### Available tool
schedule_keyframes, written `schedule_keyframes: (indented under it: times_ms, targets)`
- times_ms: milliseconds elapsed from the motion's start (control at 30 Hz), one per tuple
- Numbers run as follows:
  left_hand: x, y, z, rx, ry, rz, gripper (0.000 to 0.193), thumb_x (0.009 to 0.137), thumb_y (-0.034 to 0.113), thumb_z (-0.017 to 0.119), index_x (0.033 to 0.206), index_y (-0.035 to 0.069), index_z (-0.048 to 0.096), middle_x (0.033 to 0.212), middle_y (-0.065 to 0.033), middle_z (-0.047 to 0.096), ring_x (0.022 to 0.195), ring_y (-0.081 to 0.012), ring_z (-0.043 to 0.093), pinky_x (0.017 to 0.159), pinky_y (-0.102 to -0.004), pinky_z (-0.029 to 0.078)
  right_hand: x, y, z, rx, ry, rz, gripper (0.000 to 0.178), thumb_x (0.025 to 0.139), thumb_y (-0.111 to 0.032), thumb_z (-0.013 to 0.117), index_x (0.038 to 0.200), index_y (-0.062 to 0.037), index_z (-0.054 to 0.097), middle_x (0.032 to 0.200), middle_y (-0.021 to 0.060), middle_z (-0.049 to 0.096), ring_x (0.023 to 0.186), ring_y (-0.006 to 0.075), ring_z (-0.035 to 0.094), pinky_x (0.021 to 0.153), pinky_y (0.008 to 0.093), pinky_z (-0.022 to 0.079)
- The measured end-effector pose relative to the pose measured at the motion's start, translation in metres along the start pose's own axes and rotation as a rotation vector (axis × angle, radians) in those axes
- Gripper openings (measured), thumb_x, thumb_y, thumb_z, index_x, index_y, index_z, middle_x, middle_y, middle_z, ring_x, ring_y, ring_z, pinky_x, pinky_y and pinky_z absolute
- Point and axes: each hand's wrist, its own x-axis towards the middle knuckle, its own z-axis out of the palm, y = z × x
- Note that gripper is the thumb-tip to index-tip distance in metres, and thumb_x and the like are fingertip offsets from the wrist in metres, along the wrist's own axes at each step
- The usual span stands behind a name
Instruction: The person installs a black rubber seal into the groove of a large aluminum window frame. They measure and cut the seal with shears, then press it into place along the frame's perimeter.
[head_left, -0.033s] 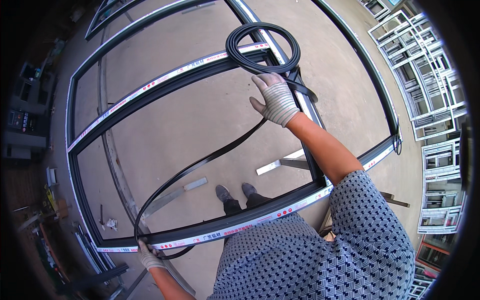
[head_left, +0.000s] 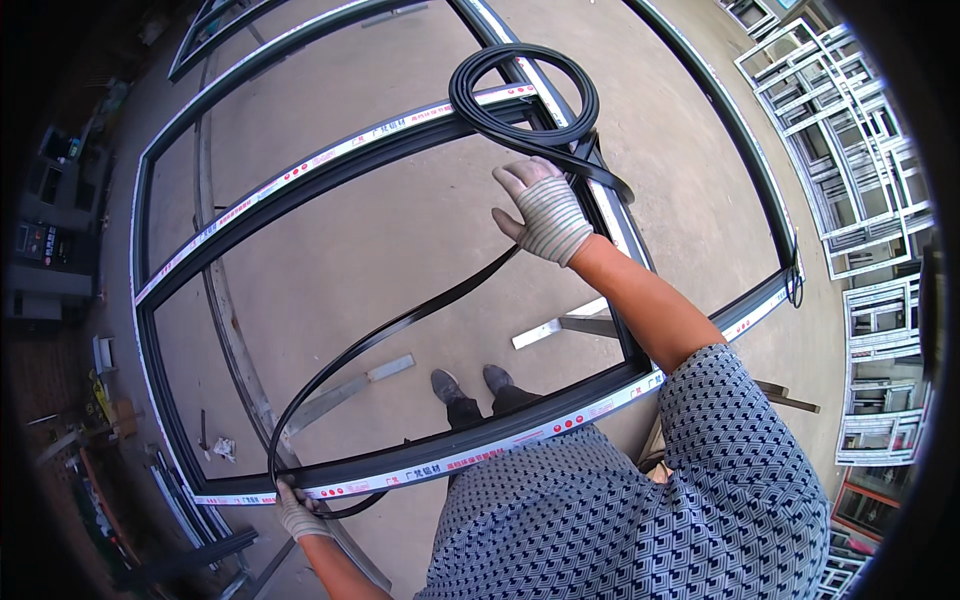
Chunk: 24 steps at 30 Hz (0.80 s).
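A large dark frame with white printed film on its faces (head_left: pixel 430 472) lies before me. My left hand (head_left: pixel 297 510), in a striped glove, pinches a black rubber strip (head_left: pixel 395 325) at the frame's near bar, by the lower left corner. From there the strip bows across the opening and passes behind my right hand (head_left: pixel 543 212). That gloved hand hovers by the middle upright, fingers stretched and thumb apart. Its palm side is hidden, so contact with the strip cannot be made out. Just beyond it, a flat coil of the strip (head_left: pixel 464 100) rests over the bars' junction.
Metal support bars (head_left: pixel 228 320) run beneath the frame. Several white-faced frames (head_left: pixel 830 130) are stacked along the right side. A thin black loop (head_left: pixel 796 290) hangs at the frame's right corner. Dark machinery (head_left: pixel 45 245) and clutter stand at the left.
My right hand has shifted slightly left and toward me, away from the coil, and the nearby strip has moved with it. My left hand stays in place.
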Motion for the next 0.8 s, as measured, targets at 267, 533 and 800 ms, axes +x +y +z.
schedule_keyframes:
  times_ms: [267,533,800]
  targets:
    - [-0.038,0.056,0.031,-0.310,-0.100,-0.105,0.040,0.096,0.047,0.062,0.109,0.010,0.063,0.061,0.0076,0.035,0.045,-0.0056,0.027,0.045,-0.0226,0.029,-0.067,-0.145,0.027,0.512,-0.326,-0.043,0.022,0.084,-0.017,0.068,0.102,-0.0044,0.066,0.094,0.0137,0.065,0.090,0.0334,0.062,0.089,0.0435,0.048]
    - [-0.069,0.101,0.058,-0.612,-0.384,-0.182,0.037,0.097,0.040,0.062,0.110,0.005,0.062,0.062,0.0054,0.037,0.044,-0.0073,0.029,0.046,-0.0234,0.033,-0.093,-0.259,0.024,1.043,-0.734,0.027,0.029,0.091,-0.020,0.065,0.114,-0.0036,0.066,0.110,0.0174,0.066,0.106,0.0329,0.063,0.095,0.0383,0.050]
    - [-0.069,0.099,0.064,-0.759,-0.297,-0.221,0.035,0.097,0.039,0.063,0.104,0.005,0.067,0.060,0.0059,0.042,0.043,-0.0072,0.032,0.045,-0.0210,0.038,-0.096,-0.306,0.015,1.214,-1.108,-0.257,0.043,0.094,-0.034,0.060,0.121,0.0001,0.063,0.110,0.0240,0.065,0.102,0.0384,0.063,0.091,0.0424,0.050]
